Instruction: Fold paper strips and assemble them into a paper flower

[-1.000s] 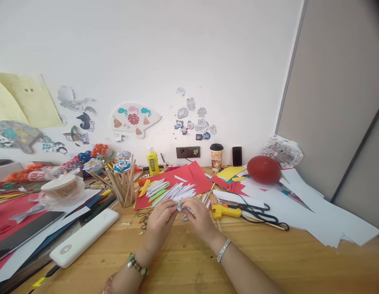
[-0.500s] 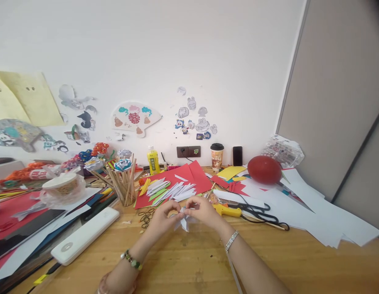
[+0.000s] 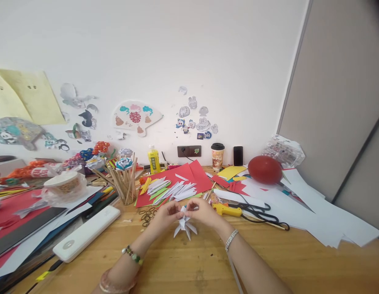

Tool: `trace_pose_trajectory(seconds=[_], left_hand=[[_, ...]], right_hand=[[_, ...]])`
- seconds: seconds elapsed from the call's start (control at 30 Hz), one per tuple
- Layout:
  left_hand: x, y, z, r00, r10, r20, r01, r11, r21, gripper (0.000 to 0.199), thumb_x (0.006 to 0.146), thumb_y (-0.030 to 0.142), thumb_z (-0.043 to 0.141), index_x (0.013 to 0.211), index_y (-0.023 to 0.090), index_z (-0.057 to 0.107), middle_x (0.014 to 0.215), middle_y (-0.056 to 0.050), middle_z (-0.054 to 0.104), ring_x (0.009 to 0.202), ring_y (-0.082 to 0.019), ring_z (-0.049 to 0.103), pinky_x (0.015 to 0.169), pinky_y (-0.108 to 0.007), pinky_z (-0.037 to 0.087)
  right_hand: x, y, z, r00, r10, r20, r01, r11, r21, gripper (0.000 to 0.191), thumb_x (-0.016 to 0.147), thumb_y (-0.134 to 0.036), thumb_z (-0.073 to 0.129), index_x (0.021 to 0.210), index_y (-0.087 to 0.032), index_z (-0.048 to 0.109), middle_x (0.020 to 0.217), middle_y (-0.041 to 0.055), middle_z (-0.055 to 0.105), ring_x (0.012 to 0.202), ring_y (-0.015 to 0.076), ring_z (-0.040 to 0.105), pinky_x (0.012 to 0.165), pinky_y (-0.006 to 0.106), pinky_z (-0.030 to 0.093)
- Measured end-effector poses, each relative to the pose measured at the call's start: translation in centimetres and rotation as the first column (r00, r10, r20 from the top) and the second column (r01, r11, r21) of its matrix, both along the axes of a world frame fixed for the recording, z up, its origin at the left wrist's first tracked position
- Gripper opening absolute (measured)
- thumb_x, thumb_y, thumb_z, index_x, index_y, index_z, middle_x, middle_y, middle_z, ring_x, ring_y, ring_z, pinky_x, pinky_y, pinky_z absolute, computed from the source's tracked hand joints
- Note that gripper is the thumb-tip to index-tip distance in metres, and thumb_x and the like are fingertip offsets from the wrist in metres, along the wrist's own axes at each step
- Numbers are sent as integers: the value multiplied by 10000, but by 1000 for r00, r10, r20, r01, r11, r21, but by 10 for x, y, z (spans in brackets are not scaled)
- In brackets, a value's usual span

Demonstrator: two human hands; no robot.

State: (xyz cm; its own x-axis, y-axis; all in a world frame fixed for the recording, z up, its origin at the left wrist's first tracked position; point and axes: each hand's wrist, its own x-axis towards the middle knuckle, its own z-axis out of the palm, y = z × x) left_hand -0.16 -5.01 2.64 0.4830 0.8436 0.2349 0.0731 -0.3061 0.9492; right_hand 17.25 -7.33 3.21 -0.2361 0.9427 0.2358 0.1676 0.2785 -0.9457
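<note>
A white folded-paper piece with several pointed petals [image 3: 185, 223] hangs between my two hands over the wooden table. My left hand [image 3: 168, 214] pinches it from the left, thumb and forefinger closed near its top. From the other side my right hand [image 3: 202, 210] grips it with closed fingertips. The petals fan out downward below the fingers, and the top of the piece is partly hidden by them. Behind the hands, folded white paper strips [image 3: 180, 192] lie on red paper [image 3: 203, 178]. Rubber bands [image 3: 147, 216] sit left of my left hand.
Right of my hands lie a yellow glue gun [image 3: 227, 210] and black-handled scissors [image 3: 263, 212]. A white oblong device [image 3: 86, 232] and a bundle of sticks [image 3: 127, 188] stand to the left. A lidded cup [image 3: 217, 158], yellow bottle [image 3: 153, 160] and red balloon [image 3: 265, 170] are at the back.
The folded-paper piece has turned in my fingers, so more of its petals show, spread downward. Both hands stay in nearly the same place, still holding it.
</note>
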Motion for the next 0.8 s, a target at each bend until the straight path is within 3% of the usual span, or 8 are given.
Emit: trace_pose_trajectory(seconds=[0.47, 0.63, 0.8], left_hand=[[-3, -3, 3, 998, -64, 10, 65, 987, -145, 259, 660, 347, 704, 740, 128, 592, 703, -15, 622, 665, -135, 571, 658, -259, 442], [0, -3, 1, 999, -23, -26, 18, 984, -175, 264, 642, 364, 704, 716, 134, 597, 649, 0, 622, 610, -128, 571, 623, -256, 444], [2, -1, -2, 993, 35, -111, -47, 992, -114, 244, 640, 355, 685, 679, 139, 578, 622, 5, 604, 579, -127, 552, 580, -250, 436]], right_hand=[[-4, 0, -8, 971, 4, -239, -38, 990, -139, 274, 556, -350, 738, 661, -155, 577, 647, -17, 590, 649, 130, 550, 643, 256, 418], [-3, 2, -12, 983, 26, -184, -56, 986, -160, 261, 558, -319, 741, 693, -152, 592, 655, -11, 596, 642, 128, 552, 634, 251, 417], [-4, 1, -13, 987, -16, -163, -12, 985, -174, 202, 562, -257, 719, 659, -151, 577, 629, -20, 578, 626, 123, 543, 626, 245, 409]])
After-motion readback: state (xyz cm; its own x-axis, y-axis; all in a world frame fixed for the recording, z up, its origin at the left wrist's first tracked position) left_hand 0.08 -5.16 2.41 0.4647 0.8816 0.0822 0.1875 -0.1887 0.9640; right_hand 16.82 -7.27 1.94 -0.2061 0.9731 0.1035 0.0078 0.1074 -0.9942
